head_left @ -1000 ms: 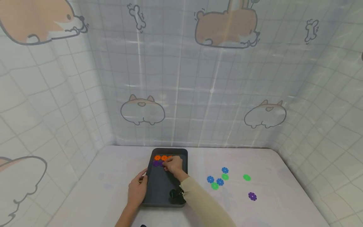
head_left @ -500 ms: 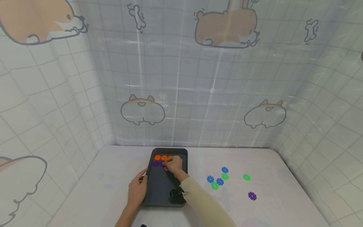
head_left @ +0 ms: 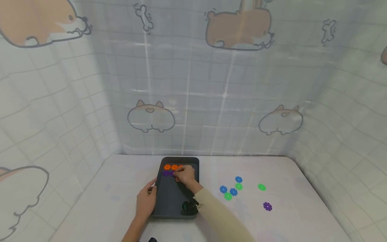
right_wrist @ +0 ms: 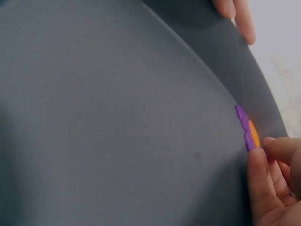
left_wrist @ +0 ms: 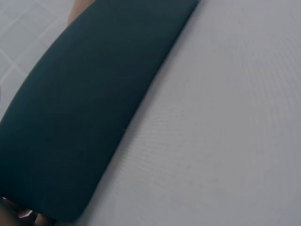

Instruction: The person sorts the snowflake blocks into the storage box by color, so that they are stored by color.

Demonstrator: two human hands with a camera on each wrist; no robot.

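Observation:
A dark grey tray [head_left: 172, 201] lies on the table. My left hand [head_left: 145, 201] holds its left rim, thumb and fingers at the edge; in the left wrist view the tray's outer wall [left_wrist: 94, 108] fills much of the picture. Inside, at the far end, orange interlocking discs [head_left: 174, 167] form a row with purple interlocking discs [head_left: 166, 173] in front of it. My right hand [head_left: 185, 174] reaches into the tray, thumb and fingers pinched at the right end of the purple row. In the right wrist view its fingertips [right_wrist: 257, 155] meet a purple disc's edge [right_wrist: 243, 123]. The hand hides part of both rows.
Right of the tray lie loose discs: several blue and green ones close together, such as a blue disc [head_left: 233, 192] and a green disc [head_left: 228, 196]. Farther right are another green disc [head_left: 261, 187] and a purple disc [head_left: 267, 206]. A patterned curtain [head_left: 205, 134] surrounds the table.
The head view has shifted slightly. Both hands keep their places on the tray and at the purple row, and the discs stay where they were.

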